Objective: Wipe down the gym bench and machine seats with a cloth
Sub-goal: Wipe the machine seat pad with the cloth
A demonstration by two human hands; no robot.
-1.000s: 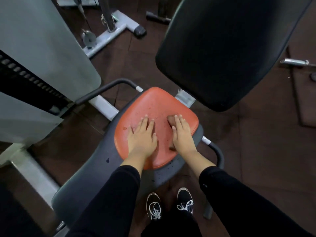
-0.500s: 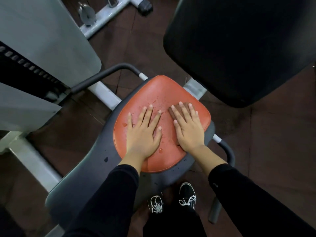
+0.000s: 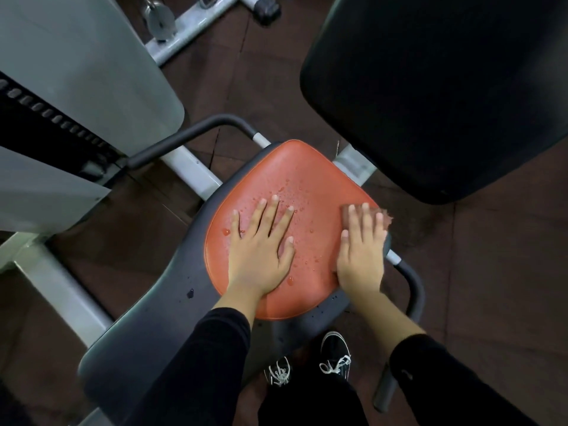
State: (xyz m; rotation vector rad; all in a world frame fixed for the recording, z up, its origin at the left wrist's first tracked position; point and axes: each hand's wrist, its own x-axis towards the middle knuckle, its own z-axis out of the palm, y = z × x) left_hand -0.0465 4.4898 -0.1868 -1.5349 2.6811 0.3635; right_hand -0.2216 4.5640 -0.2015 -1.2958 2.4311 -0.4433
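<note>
From the head camera, your left hand (image 3: 261, 250) lies flat, fingers spread, on the wet orange seat (image 3: 310, 186). Your right hand (image 3: 362, 250), fingers straight, presses a brownish cloth (image 3: 386, 217) against the seat's right edge.

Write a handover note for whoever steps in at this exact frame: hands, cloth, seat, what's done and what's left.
Left hand: flat, fingers spread, pressing on the orange seat pad, holding nothing.
Right hand: flat on the brownish cloth, pressing it onto the pad's right edge; the cloth pokes out past the fingertips.
Done: cannot tell how much of the pad has been wiped.
Left: water droplets dot the pad's middle and the area by the left hand, so wipe those. The black backrest pad and the grey seat shell, which carries some drops, are not being wiped now.
</note>
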